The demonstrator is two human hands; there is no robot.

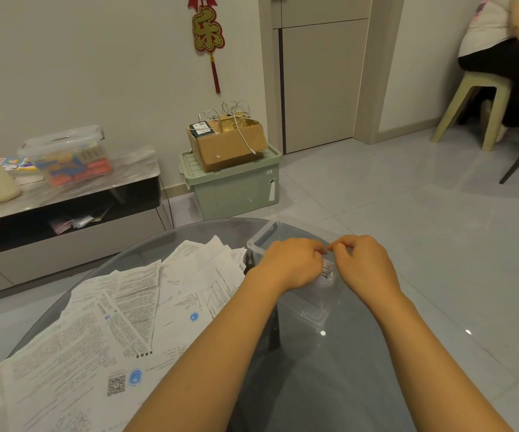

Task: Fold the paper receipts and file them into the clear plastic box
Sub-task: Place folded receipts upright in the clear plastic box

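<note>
A clear plastic box (265, 239) stands on the round glass table (329, 391), just right of a wide pile of unfolded printed receipts (133, 310). Both my hands hover over the open box with fingers curled, knuckles up, and fingertips almost meeting. My left hand (292, 263) and my right hand (365, 265) hold a small folded receipt (326, 271) between them, low inside the box. Most of that folded paper is hidden by my fingers.
A dark table leg (273, 333) shows through the glass. Beyond the table, a green storage bin (236, 188) carries a cardboard box (227, 145) of cables. A low cabinet (64, 201) runs along the left wall. A person sits on a stool (482, 101) at the far right.
</note>
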